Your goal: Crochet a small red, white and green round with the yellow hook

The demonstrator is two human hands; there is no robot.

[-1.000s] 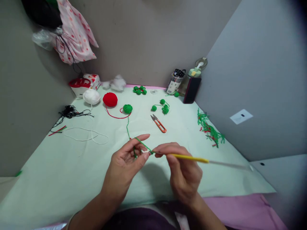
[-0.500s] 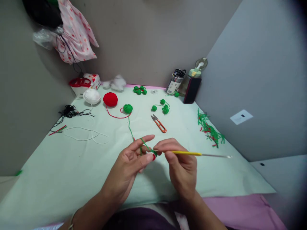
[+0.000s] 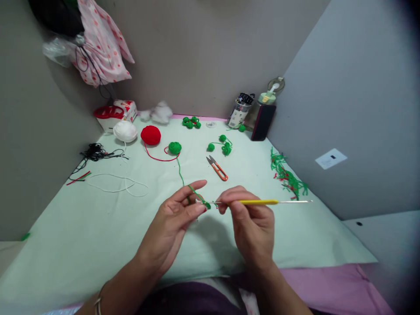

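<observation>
The left hand pinches a small crochet piece between thumb and fingers, with green yarn passing over its extended index finger. The right hand grips the yellow-handled hook, whose thin metal end meets the piece. Beyond them, the yarn leads to a green ball on the cloth-covered counter. Orange-handled snips lie to its right; a red ball and a white ball sit to its left.
</observation>
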